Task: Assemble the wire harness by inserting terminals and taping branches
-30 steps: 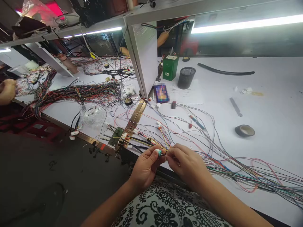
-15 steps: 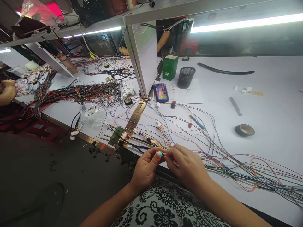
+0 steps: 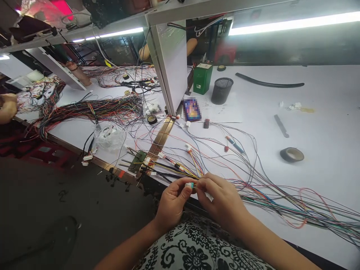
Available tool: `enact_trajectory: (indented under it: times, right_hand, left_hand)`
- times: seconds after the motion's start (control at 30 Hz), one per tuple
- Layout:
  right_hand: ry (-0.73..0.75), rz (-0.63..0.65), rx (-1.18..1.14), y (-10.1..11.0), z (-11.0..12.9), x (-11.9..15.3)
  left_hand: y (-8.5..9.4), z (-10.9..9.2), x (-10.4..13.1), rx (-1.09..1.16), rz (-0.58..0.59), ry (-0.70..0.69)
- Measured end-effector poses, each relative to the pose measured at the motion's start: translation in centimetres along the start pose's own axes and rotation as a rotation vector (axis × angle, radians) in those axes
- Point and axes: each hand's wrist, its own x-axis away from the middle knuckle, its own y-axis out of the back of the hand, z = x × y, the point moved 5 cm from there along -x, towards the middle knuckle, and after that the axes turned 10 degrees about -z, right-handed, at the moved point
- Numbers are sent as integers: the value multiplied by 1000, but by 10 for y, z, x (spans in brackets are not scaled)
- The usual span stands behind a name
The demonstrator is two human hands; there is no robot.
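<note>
Between thumb and fingers, my left hand (image 3: 173,202) pinches a small white and teal wire connector (image 3: 189,185) over the table's front edge. Just to its right, my right hand (image 3: 221,193) is closed, its thumb and forefinger gripping thin wires at the connector's teal end. The fingertips of both hands nearly meet, and the exact wire ends are hidden by them. Behind my hands runs a bundle of coloured wires (image 3: 270,202) that spreads to the right. White connectors (image 3: 189,148) on other wires lie beyond my left hand.
A tape roll (image 3: 291,154), a flat grey tool (image 3: 281,126), a mesh cup (image 3: 222,91) and a green box (image 3: 202,78) stand or lie on the white table. A green board (image 3: 137,161) sits at the left, near a large wire bundle (image 3: 92,112). Another person's hand (image 3: 8,108) shows far left.
My hands hold nearly the same pose at the connector, with only slight finger movement. The view has shifted a little. Another person's arm behind the partition has moved.
</note>
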Motion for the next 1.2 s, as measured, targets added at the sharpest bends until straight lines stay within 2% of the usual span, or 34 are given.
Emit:
enact_trajectory:
  times: [0.1, 0.23, 0.33, 0.43, 0.5, 0.6, 0.67, 0.73, 0.8, 0.87, 0.97, 1.1, 1.2]
  right_hand:
    - [35, -5, 21, 3, 6, -6]
    - [120, -26, 99, 2, 14, -14]
    - [145, 2, 114, -10, 6, -15]
    - [149, -14, 158, -20, -12, -8]
    - [142, -26, 173, -24, -25, -1]
    - [53, -65, 102, -24, -43, 7]
    - [-70, -97, 9, -22, -52, 8]
    - [-195, -96, -89, -21, -59, 6]
    - [-271, -81, -151, -21, -64, 4]
    - [-303, -77, -169, -22, -67, 2]
    - [-330, -81, -162, -22, -73, 1]
    - [-359, -74, -191, -26, -82, 3]
    - [-473, -61, -257, -31, -93, 4]
  left_hand:
    - [5, -9, 0, -99, -34, -80]
    - [6, -42, -1, -406, -34, -479]
    - [0, -67, -5, -520, 30, -681]
    - [0, -87, -14, -599, -51, -762]
    - [4, -94, -22, -626, -132, -746]
    - [12, -87, -39, -575, -140, -594]
    - [18, -75, -52, -493, -91, -454]
    - [22, -65, -64, -487, -46, -398]
    - [26, -59, -73, -652, -25, -475]
    - [25, -54, -79, -918, 16, -607]
    - [17, -40, -80, -1188, 143, -732]
    - [2, -27, -78, -1242, 271, -792]
    - [-8, -26, -77, -1206, 309, -776]
